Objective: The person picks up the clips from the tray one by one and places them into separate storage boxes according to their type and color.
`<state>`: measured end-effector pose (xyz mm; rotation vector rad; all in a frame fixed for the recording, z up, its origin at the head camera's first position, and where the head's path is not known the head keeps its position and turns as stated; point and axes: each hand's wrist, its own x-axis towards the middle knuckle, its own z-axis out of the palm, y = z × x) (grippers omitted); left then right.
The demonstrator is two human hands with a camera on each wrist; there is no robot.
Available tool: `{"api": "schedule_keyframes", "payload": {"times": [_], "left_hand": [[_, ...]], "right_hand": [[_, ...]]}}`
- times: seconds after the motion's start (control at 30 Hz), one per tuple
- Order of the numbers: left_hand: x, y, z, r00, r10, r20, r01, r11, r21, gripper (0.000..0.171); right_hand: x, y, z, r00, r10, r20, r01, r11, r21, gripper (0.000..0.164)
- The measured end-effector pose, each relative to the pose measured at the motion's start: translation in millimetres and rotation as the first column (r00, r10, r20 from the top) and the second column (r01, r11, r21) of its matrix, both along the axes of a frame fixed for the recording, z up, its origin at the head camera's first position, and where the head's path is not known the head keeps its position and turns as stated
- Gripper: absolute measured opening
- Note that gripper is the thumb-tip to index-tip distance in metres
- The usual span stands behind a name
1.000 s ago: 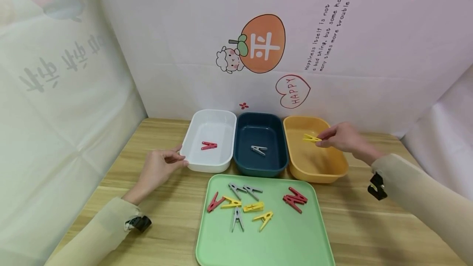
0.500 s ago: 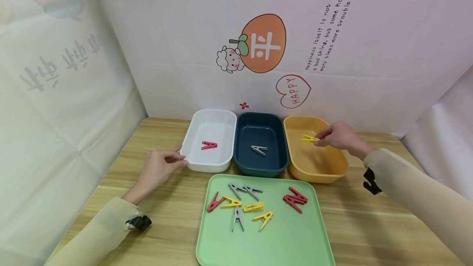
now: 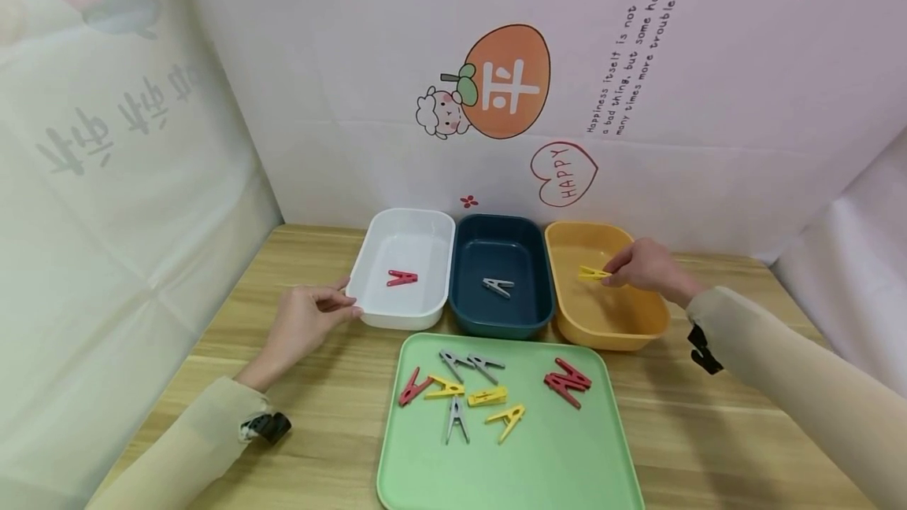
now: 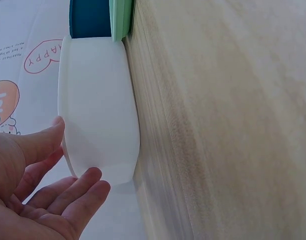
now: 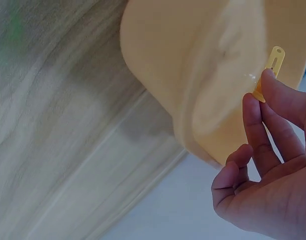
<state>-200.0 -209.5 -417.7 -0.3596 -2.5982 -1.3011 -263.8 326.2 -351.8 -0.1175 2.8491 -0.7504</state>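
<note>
My right hand (image 3: 647, 268) pinches a yellow clothespin (image 3: 592, 273) between thumb and fingertips, over the inside of the yellow bin (image 3: 609, 337). In the right wrist view the clothespin (image 5: 276, 61) sticks out past the thumb. My left hand (image 3: 305, 321) holds the near left corner of the white bin (image 3: 400, 321), its thumb at the rim in the left wrist view. Inside the white bin lies a red clothespin (image 3: 401, 278); a grey clothespin (image 3: 499, 286) lies in the dark blue bin (image 3: 501, 330).
A green tray (image 3: 510, 463) sits in front of the bins, bearing several red, grey and yellow clothespins. The three bins stand side by side on the wooden table (image 3: 319, 415). Printed white cloth (image 3: 340, 140) rises behind them and along both sides.
My right hand has shifted slightly left and lower over the yellow bin, still pinching the yellow clothespin. The left hand stays at the white bin's corner.
</note>
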Motion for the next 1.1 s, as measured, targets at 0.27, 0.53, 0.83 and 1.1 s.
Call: {"api": "schedule_keyframes", "payload": {"times": [0.27, 0.53, 0.83, 1.1], "left_hand": [[-0.3, 0, 0.3, 1.0, -0.001, 0.002, 0.001, 1.0, 0.003, 0.008], [0.6, 0, 1.3, 1.0, -0.009, -0.009, 0.009, 1.0, 0.007, 0.008], [0.3, 0, 1.5, 1.0, -0.008, -0.003, 0.008, 1.0, 0.014, 0.008], [0.1, 1, 0.4, 1.0, -0.01, 0.002, 0.01, 1.0, 0.026, 0.008]], "right_hand": [[-2.6, -5, -4.4, 1.0, 0.008, 0.011, -0.008, 1.0, 0.005, 0.024], [-5.8, -6, -6.5, 1.0, -0.005, 0.016, 0.004, 1.0, 0.022, 0.024], [-3.4, 1, 0.2, 0.998, 0.03, -0.046, -0.028, 0.998, 0.056, 0.029], [23.6, -3, 21.3, 0.997, 0.028, -0.078, -0.025, 0.999, 0.038, 0.023]]}}
